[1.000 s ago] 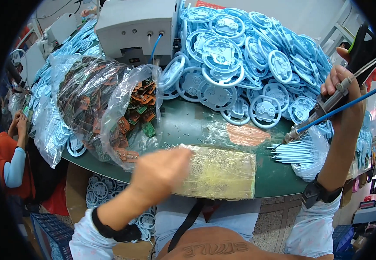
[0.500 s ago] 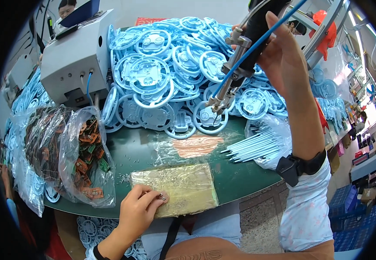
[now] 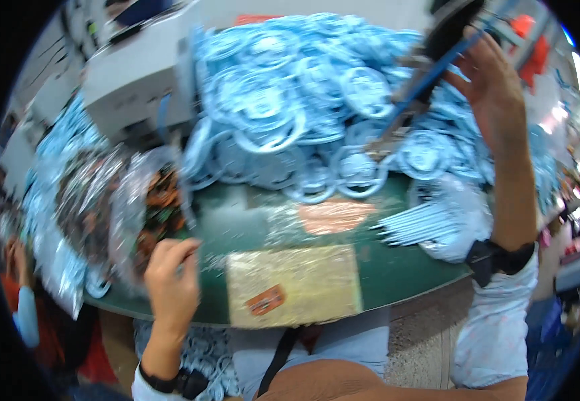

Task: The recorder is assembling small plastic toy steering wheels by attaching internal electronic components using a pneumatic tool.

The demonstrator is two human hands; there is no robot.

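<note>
— What's the right hand (image 3: 497,87) got up there?

— A dark, long-bodied tool (image 3: 430,60) with a blue hose (image 3: 437,67) along it, fingers wrapped firmly round the grip. It hangs above a heap of pale blue plastic rings (image 3: 290,113), round and spoked like little wheels, piled across the back of the green table (image 3: 397,267).

— And the left hand (image 3: 169,281)?

— Down at the near edge, fingers curled close together against a crinkly clear bag (image 3: 143,214) of small orange and green parts. It's blurred; I cannot tell whether anything is pinched.

— That flat yellowish thing?

— A glossy rectangular packet (image 3: 293,286) with an orange label, lying just beside the left hand. Further right, a bundle of thin pale blue sticks (image 3: 423,224) in clear wrap.
</note>
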